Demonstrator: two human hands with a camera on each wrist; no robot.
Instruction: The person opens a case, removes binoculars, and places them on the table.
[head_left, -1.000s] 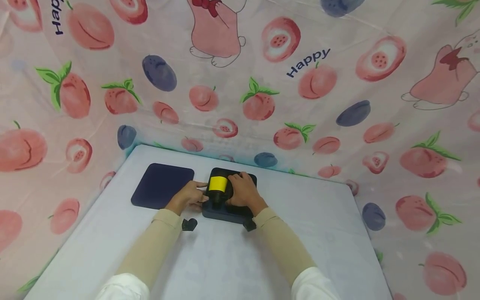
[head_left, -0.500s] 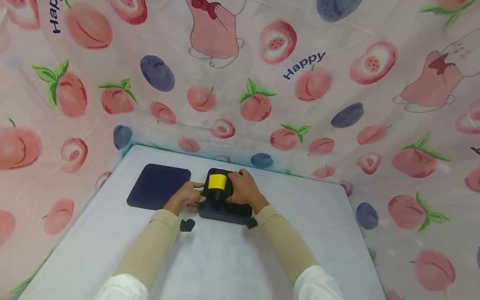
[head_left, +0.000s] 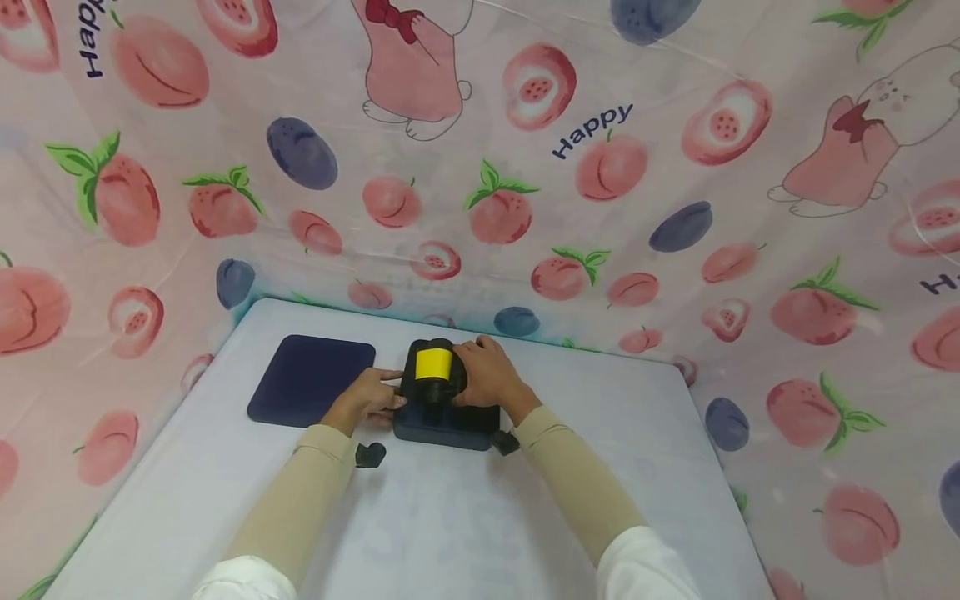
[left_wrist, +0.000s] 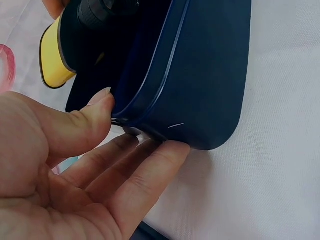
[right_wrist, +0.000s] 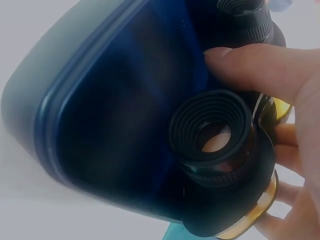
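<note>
A pair of black binoculars with yellow bands (head_left: 434, 364) is at the dark-blue box (head_left: 442, 434), over its open top. My right hand (head_left: 489, 377) grips the binoculars, thumb between the two barrels and fingers round the far side. In the right wrist view, an eyepiece (right_wrist: 212, 135) points toward the camera, and the box interior shows beside it. My left hand (head_left: 367, 397) pinches the box's left side. The left wrist view has the thumb (left_wrist: 97, 117) at the rim, with fingers against the outer wall. How far the binoculars sit inside the box is hard to tell.
A flat dark-blue panel with rounded corners (head_left: 311, 380), like a lid, lies left of the box on the white table (head_left: 600, 467). Fruit-patterned cloth (head_left: 420, 192) hangs behind and at both sides. Small black devices (head_left: 370, 455) sit by the wrists.
The binoculars have risen slightly relative to the box in my right hand. My left hand stays at the box's left side. The head view has shifted a little.
</note>
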